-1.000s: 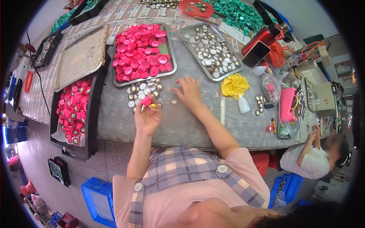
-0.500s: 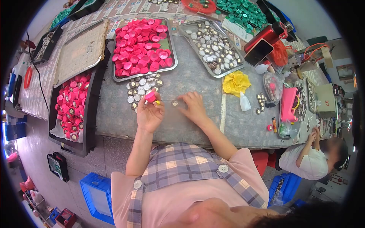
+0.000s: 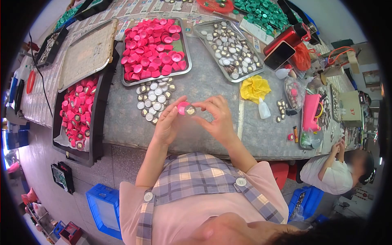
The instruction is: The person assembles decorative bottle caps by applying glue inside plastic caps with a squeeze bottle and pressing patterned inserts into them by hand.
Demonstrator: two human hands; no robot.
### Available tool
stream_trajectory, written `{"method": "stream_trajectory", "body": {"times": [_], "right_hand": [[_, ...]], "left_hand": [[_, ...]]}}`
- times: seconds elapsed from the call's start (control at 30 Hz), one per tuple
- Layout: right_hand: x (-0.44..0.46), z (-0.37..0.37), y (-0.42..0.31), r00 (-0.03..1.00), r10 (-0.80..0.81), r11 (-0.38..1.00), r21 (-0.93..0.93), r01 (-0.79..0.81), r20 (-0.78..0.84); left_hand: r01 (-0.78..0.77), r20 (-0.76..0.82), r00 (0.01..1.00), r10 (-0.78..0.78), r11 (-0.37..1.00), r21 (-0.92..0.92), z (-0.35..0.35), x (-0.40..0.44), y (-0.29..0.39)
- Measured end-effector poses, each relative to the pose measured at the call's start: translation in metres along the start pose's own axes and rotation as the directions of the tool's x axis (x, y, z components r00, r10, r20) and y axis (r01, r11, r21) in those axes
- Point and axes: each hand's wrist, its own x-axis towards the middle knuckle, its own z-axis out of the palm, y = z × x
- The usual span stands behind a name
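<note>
My left hand [image 3: 166, 124] pinches a pink ribbed cap [image 3: 181, 107] with its open side turned to the right. Between the thumb and forefinger of my right hand [image 3: 219, 119] is a small round disc [image 3: 190, 110], dark with a pale figure on its face. The disc is right at the cap's mouth; whether it sits inside cannot be made out. Beyond my left hand, similar loose discs [image 3: 152, 97] lie on the table, some showing white sides. A metal tray of pink caps [image 3: 189, 67] stands behind them.
A second metal tray [image 3: 199, 30] holds more discs. At left, a black crate [image 3: 99, 134] contains pink caps with discs, under a tilted empty tray [image 3: 87, 53]. Yellow cloth [image 3: 254, 87], a white squeeze bottle [image 3: 263, 109] and a phone [image 3: 279, 55] lie right. Another person [image 3: 328, 173] sits at right.
My left hand has moved right with the pink cap. My right hand has lifted the disc from the tabletop and brought it up to the cap.
</note>
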Motion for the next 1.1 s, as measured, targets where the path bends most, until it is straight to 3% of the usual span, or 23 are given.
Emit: {"method": "stream_trajectory", "body": {"times": [0.17,0.7,0.77,0.9,0.97,1.1], "right_hand": [[-0.004,0.008,0.000,0.999,-0.048,0.993,-0.111,0.047,-0.007],[-0.006,0.009,0.000,0.993,-0.113,0.976,-0.194,0.104,-0.038],[-0.006,0.009,-0.001,0.985,-0.162,0.953,-0.269,0.141,-0.056],[-0.008,0.012,0.000,0.973,-0.216,0.923,-0.344,0.175,-0.085],[-0.009,0.015,0.001,0.961,-0.255,0.900,-0.390,0.195,-0.109],[-0.010,0.016,0.004,0.958,-0.262,0.900,-0.387,0.200,-0.113]], "left_hand": [[-0.006,0.006,1.000,0.005,0.997,0.078,0.000,-0.001,-0.001],[0.011,-0.046,0.999,-0.002,0.979,0.204,0.009,-0.003,-0.001],[-0.022,-0.063,0.997,0.048,0.935,0.355,0.011,-0.004,0.000],[-0.033,-0.055,0.996,0.065,0.887,0.461,0.016,-0.005,0.002],[-0.141,0.031,0.987,0.155,0.776,0.615,0.015,-0.004,0.000],[-0.128,0.020,0.989,0.145,0.784,0.607,0.018,-0.005,0.002]]}}
